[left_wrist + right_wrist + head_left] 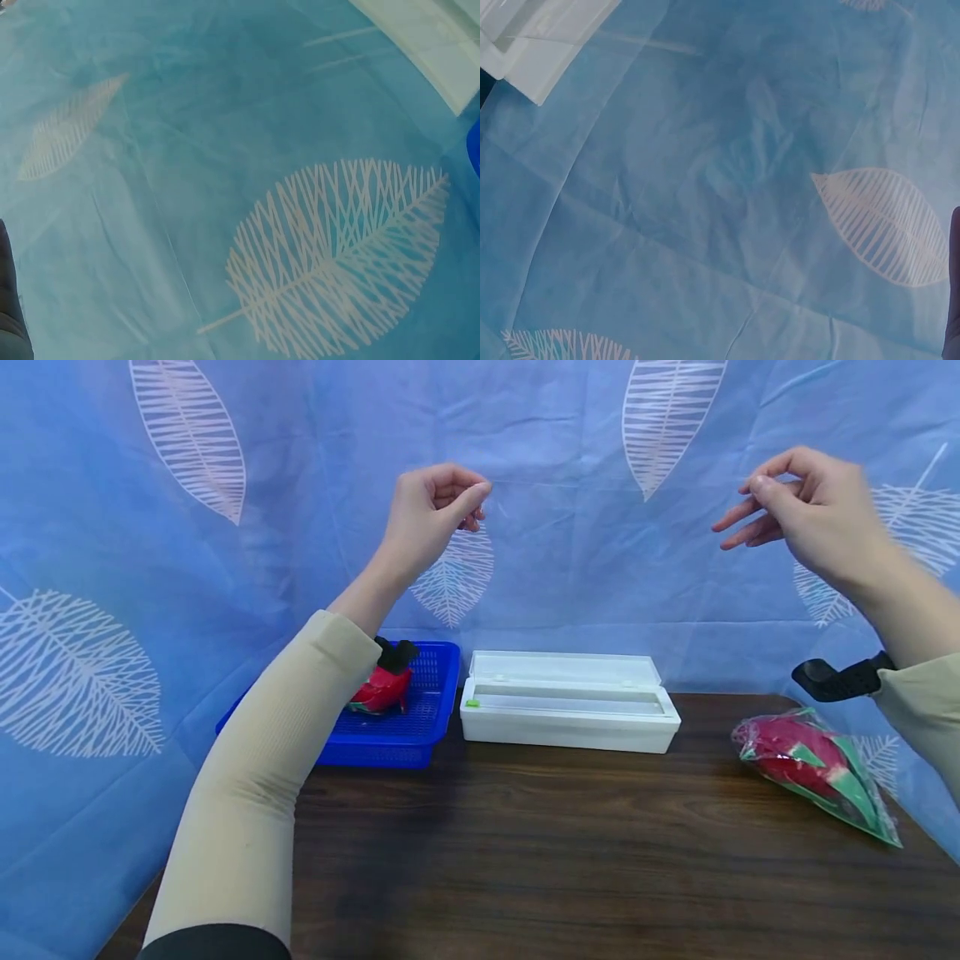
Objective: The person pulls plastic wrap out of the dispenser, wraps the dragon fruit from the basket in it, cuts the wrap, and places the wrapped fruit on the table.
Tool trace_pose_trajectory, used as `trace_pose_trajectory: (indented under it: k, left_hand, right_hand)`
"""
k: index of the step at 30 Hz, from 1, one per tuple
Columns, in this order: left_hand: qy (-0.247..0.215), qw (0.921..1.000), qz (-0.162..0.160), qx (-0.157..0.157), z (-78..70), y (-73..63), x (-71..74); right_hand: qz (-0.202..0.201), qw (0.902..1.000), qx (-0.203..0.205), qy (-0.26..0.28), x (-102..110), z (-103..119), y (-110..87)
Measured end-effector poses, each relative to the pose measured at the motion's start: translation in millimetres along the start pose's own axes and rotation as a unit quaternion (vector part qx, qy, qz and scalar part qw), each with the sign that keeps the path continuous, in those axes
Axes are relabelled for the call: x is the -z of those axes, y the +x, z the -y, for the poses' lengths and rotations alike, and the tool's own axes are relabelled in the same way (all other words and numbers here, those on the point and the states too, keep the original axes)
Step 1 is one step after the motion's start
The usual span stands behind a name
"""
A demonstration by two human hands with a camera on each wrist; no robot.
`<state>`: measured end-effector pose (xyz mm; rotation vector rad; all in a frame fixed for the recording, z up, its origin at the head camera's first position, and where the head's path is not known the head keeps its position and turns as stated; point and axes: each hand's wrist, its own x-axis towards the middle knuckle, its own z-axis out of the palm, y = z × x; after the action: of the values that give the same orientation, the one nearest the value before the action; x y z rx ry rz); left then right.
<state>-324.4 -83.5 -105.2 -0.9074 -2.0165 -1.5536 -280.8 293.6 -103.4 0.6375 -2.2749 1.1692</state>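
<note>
Both hands are raised in front of the blue cloth, well apart. My left hand pinches thumb against index finger, with a faint glint of clear plastic film at the tips. On the right, my right hand also brings thumb and index finger together, the other fingers loosely extended; the film there is almost invisible. Pale streaks of film run out from the white box in the right wrist view. Below and between the hands, the long white film dispenser box stands with its lid raised and a green slider at its left end.
A blue plastic basket holds a red dragon fruit, partly hidden by the left sleeve. Another dragon fruit in clear wrapping lies at the right of the dark wooden table. Leaf-printed blue cloth hangs behind.
</note>
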Motion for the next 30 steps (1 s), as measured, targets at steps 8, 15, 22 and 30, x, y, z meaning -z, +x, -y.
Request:
trace_pose_trajectory:
  k: [8,15,22,30]
  left_hand:
    - [-0.047,0.9986,0.024,0.001,13.3,-19.4,-4.1]
    - [-0.039,0.9972,0.048,-0.042,18.1,-42.3,-6.2]
    - [-0.04,0.9976,0.046,-0.032,24.3,-53.7,-9.2]
    - [-0.038,0.9973,0.062,-0.004,37.0,-73.5,-14.2]
  right_hand:
    - [0.02,0.9994,0.027,-0.005,-3.9,-2.6,-23.6]
    - [0.028,0.9985,0.043,-0.019,-4.4,-4.7,-41.3]
    - [0.047,0.9976,0.044,-0.026,-8.5,-7.7,-53.9]
    - [0.081,0.9956,0.046,-0.005,-17.7,-13.7,-70.7]
